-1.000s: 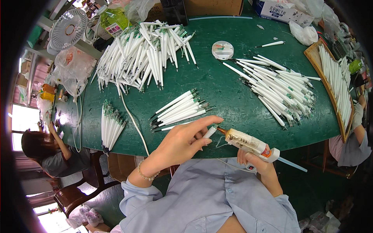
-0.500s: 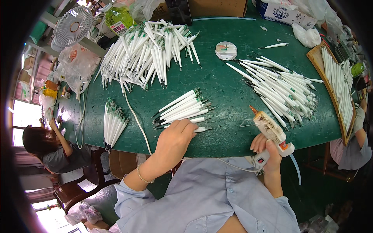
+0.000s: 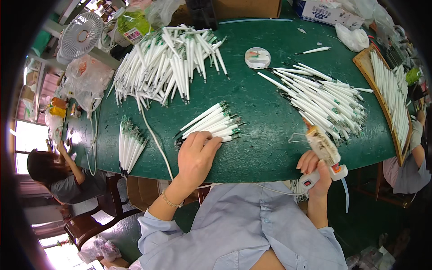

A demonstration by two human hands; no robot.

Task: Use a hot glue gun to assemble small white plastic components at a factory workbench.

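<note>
My right hand [image 3: 317, 174] is wrapped round the handle of a hot glue gun [image 3: 324, 146], its brownish nozzle aimed up over the table and a pale glue stick hanging from its back. My left hand [image 3: 197, 155] lies on the near side of a small row of slender white pen-like sticks [image 3: 211, 120] with dark tips and green ends. Its fingers are curled, closed on the nearest pen-like stick [image 3: 227, 138]; the fingers partly hide the grip. Left of it lies another small bundle of pen-like sticks [image 3: 130, 146].
A large heap of pen-like sticks [image 3: 162, 63] lies at the back left, another pile [image 3: 321, 99] on the right. A round clear-lidded case [image 3: 258, 58] sits between them. At the right stands a wooden tray [image 3: 375, 92] of sticks. A white cable [image 3: 155, 135] crosses the table's left side.
My left hand has moved slightly left and away from me, bringing the nearest stick up against the row. The glue gun has shifted a little to the right in my right hand.
</note>
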